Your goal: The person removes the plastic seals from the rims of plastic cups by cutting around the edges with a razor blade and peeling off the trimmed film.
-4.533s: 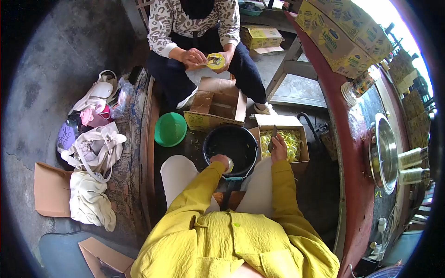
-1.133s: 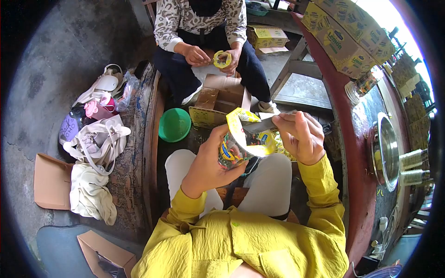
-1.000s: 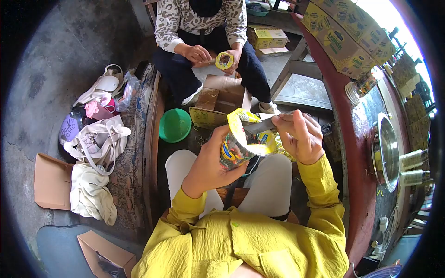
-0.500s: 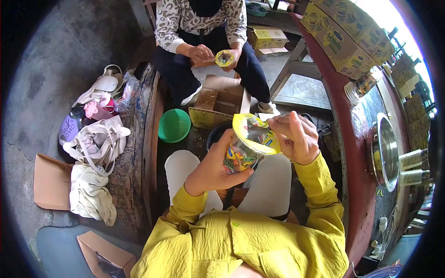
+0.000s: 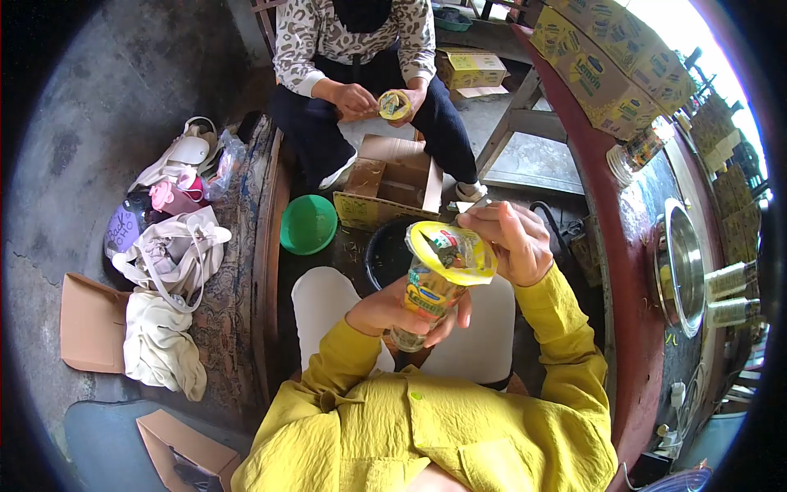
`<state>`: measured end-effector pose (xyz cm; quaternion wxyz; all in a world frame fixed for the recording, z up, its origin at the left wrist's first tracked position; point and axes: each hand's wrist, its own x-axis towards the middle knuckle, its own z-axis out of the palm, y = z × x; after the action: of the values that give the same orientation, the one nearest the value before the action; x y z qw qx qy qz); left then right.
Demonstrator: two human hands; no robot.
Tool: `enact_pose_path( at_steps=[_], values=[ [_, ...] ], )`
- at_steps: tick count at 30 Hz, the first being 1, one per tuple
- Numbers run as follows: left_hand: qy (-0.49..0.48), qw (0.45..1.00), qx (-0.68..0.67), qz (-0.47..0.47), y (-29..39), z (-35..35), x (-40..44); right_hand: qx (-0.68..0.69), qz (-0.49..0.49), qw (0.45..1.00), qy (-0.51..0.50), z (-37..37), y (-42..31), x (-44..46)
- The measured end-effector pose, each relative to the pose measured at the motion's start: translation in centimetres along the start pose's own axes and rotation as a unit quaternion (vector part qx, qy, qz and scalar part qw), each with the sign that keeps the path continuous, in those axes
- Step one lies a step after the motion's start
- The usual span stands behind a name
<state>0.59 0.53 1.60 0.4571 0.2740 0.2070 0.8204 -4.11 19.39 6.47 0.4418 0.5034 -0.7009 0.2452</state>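
Gripping, L hand (image 5: 384, 310): closed round a cup (image 5: 431, 289), thumb & fingers wrapped abt its lower body.
R hand (image 5: 516, 248): fingers bent, pinching a thin tip (image 5: 473, 206) of sthg, rest hidden; v. nr cup's top, can't tell if touching.
Cup: held up over the lap, slanting in view, top end up & to the R; clear plastic w/ "Lemon" print on side; yellow-edged film (image 5: 465, 268) on top, printed in middle.
Lap: pale trousers (image 5: 471, 336), knees apart, below the cup.
Bucket (image 5: 369, 261): dark, round, beyond the knees, partly hidden behind cup & L hand.
Green bowl (image 5: 308, 224): on floor, just L of bucket.
Open carton (image 5: 377, 213): past bucket, flaps up, brown inside.
Co-worker (image 5: 316, 41): seated opp., patterned sleeves, hands at another yellow-topped cup (image 5: 394, 105).
L side: pale bags (image 5: 184, 246) & cream cloth (image 5: 164, 353) piled nr a patterned mat (image 5: 234, 287).
Table (image 5: 633, 353): R side, red edge; carries metal basin (image 5: 689, 271), stacked clear cups (image 5: 730, 297), yellow "Lemon" boxes (image 5: 598, 78) at far end.
Floor (image 5: 90, 164): grey, stained concrete; light from upper R.
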Motion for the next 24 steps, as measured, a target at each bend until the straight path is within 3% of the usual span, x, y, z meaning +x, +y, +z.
enact_pose_path(
  at_steps=[4, 7, 8, 11, 16, 19, 20, 24],
  values=[
    [-0.032, 0.998, -0.042, 0.015, -0.4, -0.8, 0.3, -0.019, -0.004, 1.000, 0.017, 0.1, 0.2, 0.1],
    [0.061, 0.995, 0.052, 0.063, 0.7, -0.3, 0.0, -0.048, 0.003, 0.999, 0.014, -0.4, 0.3, 0.0],
    [0.036, 0.993, 0.078, 0.079, 1.0, -0.9, 0.2, -0.055, 0.003, 0.998, 0.016, -0.4, 0.3, 0.1],
    [0.148, 0.938, 0.285, 0.132, 2.6, 0.2, 0.3, -0.068, 0.000, 0.998, 0.013, -0.7, 0.8, 0.2],
    [0.256, 0.867, 0.386, 0.182, 2.1, -0.2, 0.1, -0.090, -0.005, 0.996, -0.015, -0.9, 1.3, -0.1],
    [0.285, 0.736, 0.577, 0.211, 1.9, 0.5, 0.8, -0.090, -0.004, 0.995, -0.045, -0.9, 1.2, -0.1],
    [0.304, 0.715, 0.590, 0.220, 1.8, 0.7, 1.2, -0.093, -0.004, 0.994, -0.065, -1.2, 1.1, 0.1],
    [0.309, 0.748, 0.562, 0.173, 1.3, 0.4, 1.1, -0.083, -0.006, 0.992, -0.093, -1.6, 1.0, -0.1]
  ],
)
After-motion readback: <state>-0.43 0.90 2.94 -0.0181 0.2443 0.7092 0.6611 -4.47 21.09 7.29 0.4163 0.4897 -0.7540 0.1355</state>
